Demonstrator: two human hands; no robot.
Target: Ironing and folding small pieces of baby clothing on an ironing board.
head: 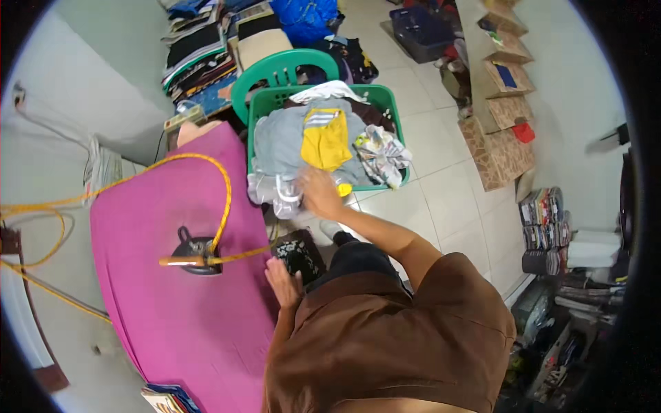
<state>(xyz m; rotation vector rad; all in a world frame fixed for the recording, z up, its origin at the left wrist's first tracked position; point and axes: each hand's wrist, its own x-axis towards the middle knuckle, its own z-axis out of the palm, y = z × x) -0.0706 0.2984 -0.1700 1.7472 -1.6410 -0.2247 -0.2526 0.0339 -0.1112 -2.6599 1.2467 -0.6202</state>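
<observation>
My right hand (321, 193), a little blurred, reaches to the near rim of a green plastic laundry basket (400, 124). Its fingers touch or nearly touch the clothes there; whether they grip anything is hard to see. Grey cloth (279, 134) fills much of the basket, with a yellow garment (325, 139) on top and a patterned white cloth (382, 152) at the right. A greyish bundle with a white band (286, 196) hangs over the near left corner. At the pink-covered ironing surface (181, 320), my left hand (285, 283) lies by the edge, holding nothing, thumb apart.
A clothes iron (196, 255) with a wooden handle sits on the pink cover, its yellow cord (227, 180) looping left. Behind the basket are a green plastic chair (242, 88) and stacked folded clothes (196, 57). Folded textiles (542, 227) line the right wall.
</observation>
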